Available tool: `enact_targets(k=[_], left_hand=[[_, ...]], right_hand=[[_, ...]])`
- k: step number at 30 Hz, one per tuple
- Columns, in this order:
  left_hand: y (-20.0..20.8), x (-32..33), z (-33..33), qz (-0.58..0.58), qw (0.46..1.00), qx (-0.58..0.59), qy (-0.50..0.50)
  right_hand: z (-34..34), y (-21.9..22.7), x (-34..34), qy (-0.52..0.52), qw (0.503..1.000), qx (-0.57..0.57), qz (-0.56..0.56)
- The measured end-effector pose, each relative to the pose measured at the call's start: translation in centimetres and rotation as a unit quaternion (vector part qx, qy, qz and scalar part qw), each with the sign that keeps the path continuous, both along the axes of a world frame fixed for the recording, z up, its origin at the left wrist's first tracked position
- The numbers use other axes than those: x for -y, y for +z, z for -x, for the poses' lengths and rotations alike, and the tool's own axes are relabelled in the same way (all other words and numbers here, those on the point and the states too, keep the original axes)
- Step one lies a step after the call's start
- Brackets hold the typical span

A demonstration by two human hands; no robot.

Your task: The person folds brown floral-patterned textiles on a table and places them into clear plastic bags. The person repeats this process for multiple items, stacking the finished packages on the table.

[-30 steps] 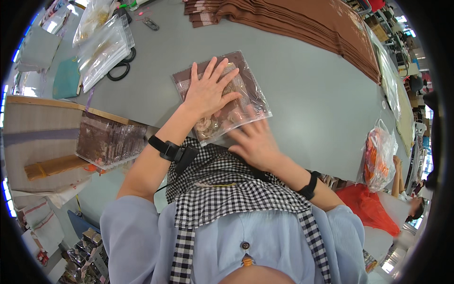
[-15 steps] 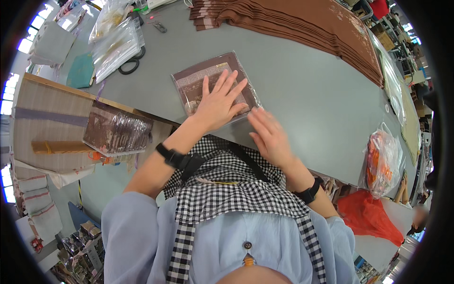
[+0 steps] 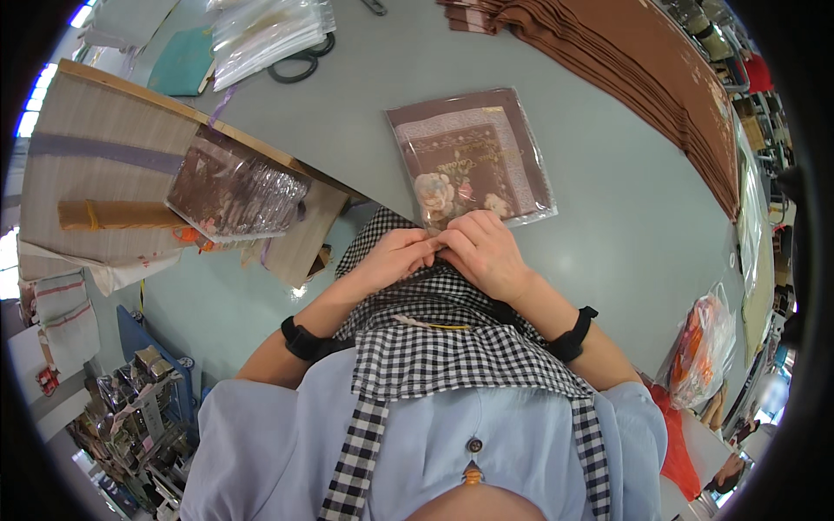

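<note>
Packet (image 3: 478, 161), near corner hidden behind fingers (image 3: 465, 236), grip unclear, scissors (image 3: 314, 61) partly covered

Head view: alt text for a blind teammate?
Left hand and right hand meet at the near corner of a clear-wrapped brown floral package on a grey table. Clear bags lie at upper left, layered brown cloth at upper right.

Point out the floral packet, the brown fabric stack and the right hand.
Floral packet (image 3: 476, 156): head view, middle of its clear-wrapped upper face.
Brown fabric stack (image 3: 638, 65): head view, middle of its top layer.
Right hand (image 3: 486, 256): head view, back of the hand.
</note>
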State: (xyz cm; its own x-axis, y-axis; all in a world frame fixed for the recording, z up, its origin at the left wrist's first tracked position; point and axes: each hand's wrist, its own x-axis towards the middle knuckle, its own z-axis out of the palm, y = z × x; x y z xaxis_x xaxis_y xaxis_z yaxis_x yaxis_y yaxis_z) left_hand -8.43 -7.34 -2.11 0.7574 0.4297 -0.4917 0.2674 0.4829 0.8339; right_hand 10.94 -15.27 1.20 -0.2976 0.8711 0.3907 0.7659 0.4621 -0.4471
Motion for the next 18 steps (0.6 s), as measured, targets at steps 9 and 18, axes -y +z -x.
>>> enact_targets(k=[9,18], left_hand=[[0.9,-0.1,-0.8,0.214,0.972,0.075,0.063],[1.6,0.8,-0.9,0.145,0.983,0.060,0.096]], right_hand=[[0.1,-0.2,-1.0,0.021,0.999,0.025,-0.036],[-1.0,-0.5,-0.9,0.059,0.993,0.050,-0.086]])
